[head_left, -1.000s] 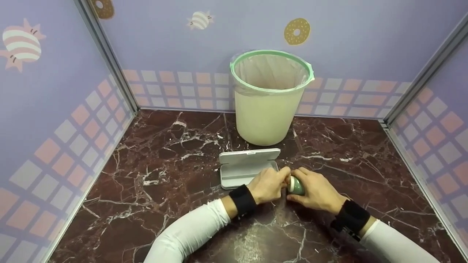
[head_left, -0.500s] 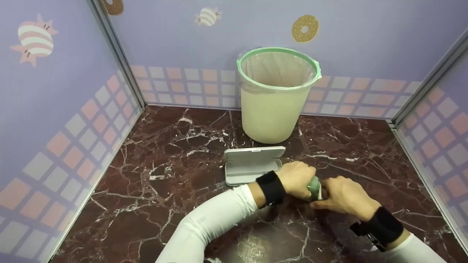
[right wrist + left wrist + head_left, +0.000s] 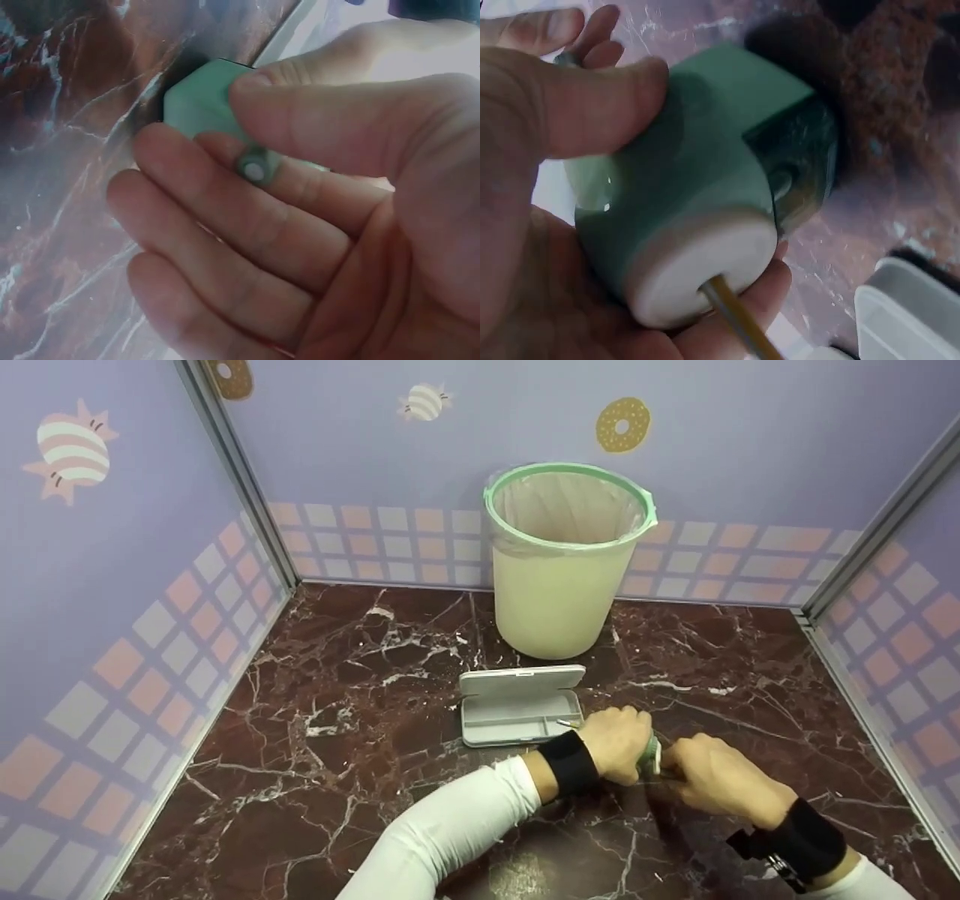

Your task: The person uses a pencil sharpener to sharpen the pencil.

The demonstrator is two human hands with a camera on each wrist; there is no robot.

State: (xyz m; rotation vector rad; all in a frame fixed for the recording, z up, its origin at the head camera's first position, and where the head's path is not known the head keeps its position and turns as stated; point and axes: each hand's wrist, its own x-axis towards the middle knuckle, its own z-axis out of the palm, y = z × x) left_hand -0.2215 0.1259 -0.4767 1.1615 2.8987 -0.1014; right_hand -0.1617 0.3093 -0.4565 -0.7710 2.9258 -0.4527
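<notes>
My left hand (image 3: 619,742) holds a green crank pencil sharpener (image 3: 682,142), thumb on one side and fingers beneath. A pencil (image 3: 741,319) sticks out of the hole in its pale round face, and a dark see-through shavings drawer (image 3: 799,161) shows on its side. In the head view the pencil's far end overlaps the pencil case. My right hand (image 3: 731,780) is on the sharpener's opposite side. Thumb and forefinger pinch the crank's small knob (image 3: 255,169), the other fingers loosely bent. Most of the sharpener is hidden behind my left hand in the head view.
A pale pencil case (image 3: 495,707) lies with its lid up, left of my hands, its inside divided into compartments. Behind it stands a cream waste bin (image 3: 551,600) with a green rim and clear liner. Patterned panels (image 3: 375,472) enclose the dark marbled tabletop (image 3: 352,780).
The sharpener has passed from my right hand to my left and turned round. My right hand has moved right and taken the crank knob. The pencil's end has come into sight over the case.
</notes>
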